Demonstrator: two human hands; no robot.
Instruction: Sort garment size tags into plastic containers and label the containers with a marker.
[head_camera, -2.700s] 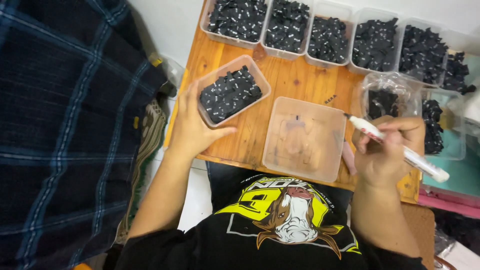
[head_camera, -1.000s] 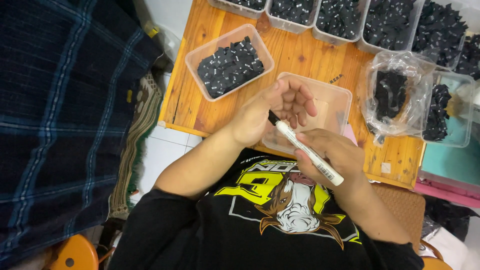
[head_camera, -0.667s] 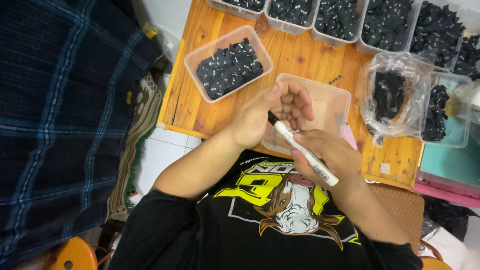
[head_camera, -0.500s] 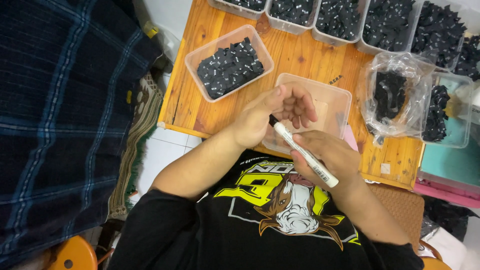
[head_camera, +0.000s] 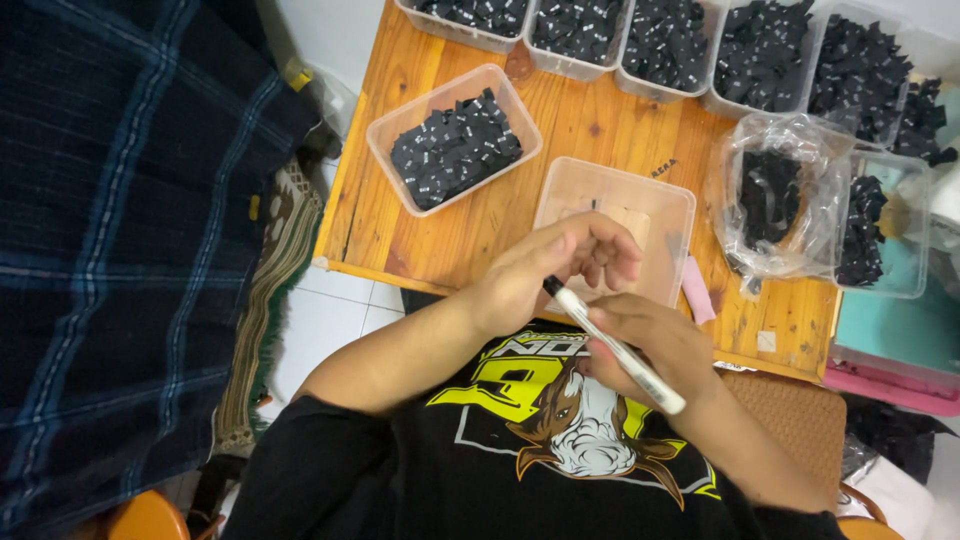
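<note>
Right hand (head_camera: 655, 345) clenched round white marker (head_camera: 615, 345), black tip aimed at 10 o'clock into left hand (head_camera: 550, 275). Left fingers curled, pinching something small, unclear what, steadying it for marking above near-empty clear tub (head_camera: 660, 215).

The upper edge of the frame cuts off a row of clear tubs (head_camera: 660, 45) of black pieces. Curled fingers of the left hand (head_camera: 545, 275) hide whatever they pinch. The white marks on the pieces are too small to make out.
</note>
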